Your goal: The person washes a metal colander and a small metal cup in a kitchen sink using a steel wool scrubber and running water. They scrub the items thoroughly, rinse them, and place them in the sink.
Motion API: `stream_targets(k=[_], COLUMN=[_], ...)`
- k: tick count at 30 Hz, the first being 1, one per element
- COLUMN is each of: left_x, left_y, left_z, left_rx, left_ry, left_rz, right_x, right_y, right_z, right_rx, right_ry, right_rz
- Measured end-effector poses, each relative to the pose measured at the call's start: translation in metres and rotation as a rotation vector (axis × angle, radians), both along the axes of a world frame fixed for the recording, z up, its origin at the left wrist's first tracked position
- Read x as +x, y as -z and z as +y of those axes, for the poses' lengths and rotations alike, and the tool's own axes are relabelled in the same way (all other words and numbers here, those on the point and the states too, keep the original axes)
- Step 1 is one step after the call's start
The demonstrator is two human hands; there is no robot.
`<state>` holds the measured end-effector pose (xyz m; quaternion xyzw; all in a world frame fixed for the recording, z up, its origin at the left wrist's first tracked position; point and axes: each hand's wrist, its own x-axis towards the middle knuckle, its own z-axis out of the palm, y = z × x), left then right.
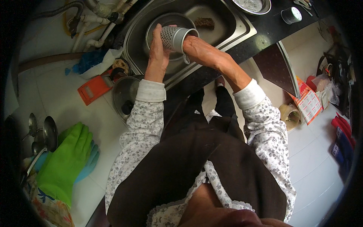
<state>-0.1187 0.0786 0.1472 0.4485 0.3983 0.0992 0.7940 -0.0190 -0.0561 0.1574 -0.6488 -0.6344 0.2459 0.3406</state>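
Observation:
Over the sink [223, 13], my left hand [157, 56] is wrapped round a perforated metal utensil holder [176, 39], tilted so its mouth faces right. My right hand [194, 47] reaches into that mouth. Its fingers are hidden inside, so whether they hold anything cannot be seen. A small grey piece [186, 58] hangs below the holder's rim by my right hand; what it is I cannot make out. Beneath both hands, a round metal basin [151, 30] sits in the sink. A brown scouring pad [204, 23] lies on the sink floor to the right of the basin.
On the dark counter [261, 32] at the right stand a metal bowl [251, 4] and another perforated holder [291, 16]. An orange grater [94, 90] and a pot lid [124, 96] are left of the sink. Green gloves [64, 162] and ladles [49, 132] hang at lower left.

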Motion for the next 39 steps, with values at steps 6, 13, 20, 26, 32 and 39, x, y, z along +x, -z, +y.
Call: stream_targets(k=[6, 13, 20, 26, 32, 39], left_x=[-0.001, 0.006, 0.01, 0.009, 0.008, 0.006], left_y=[0.005, -0.004, -0.014, -0.015, -0.009, -0.008], left_z=[-0.001, -0.006, -0.007, -0.004, -0.004, -0.01], left_rx=[0.031, 0.085, 0.115, 0.148, 0.14, 0.163], left_ry=[-0.042, 0.009, 0.067, 0.044, 0.063, 0.063], left_rz=[-0.052, -0.087, -0.188, -0.152, -0.164, -0.149], right_x=[-0.002, 0.003, -0.003, -0.002, -0.006, -0.001], right_y=[0.0, -0.027, -0.027, -0.005, -0.01, -0.028], right_z=[0.008, -0.006, -0.014, -0.008, -0.011, -0.01], right_rx=[-0.048, -0.006, 0.088, -0.01, 0.036, -0.075], right_ry=[0.088, 0.131, 0.194, 0.104, 0.117, 0.087], right_rz=[0.146, 0.036, 0.148, 0.069, -0.096, -0.048])
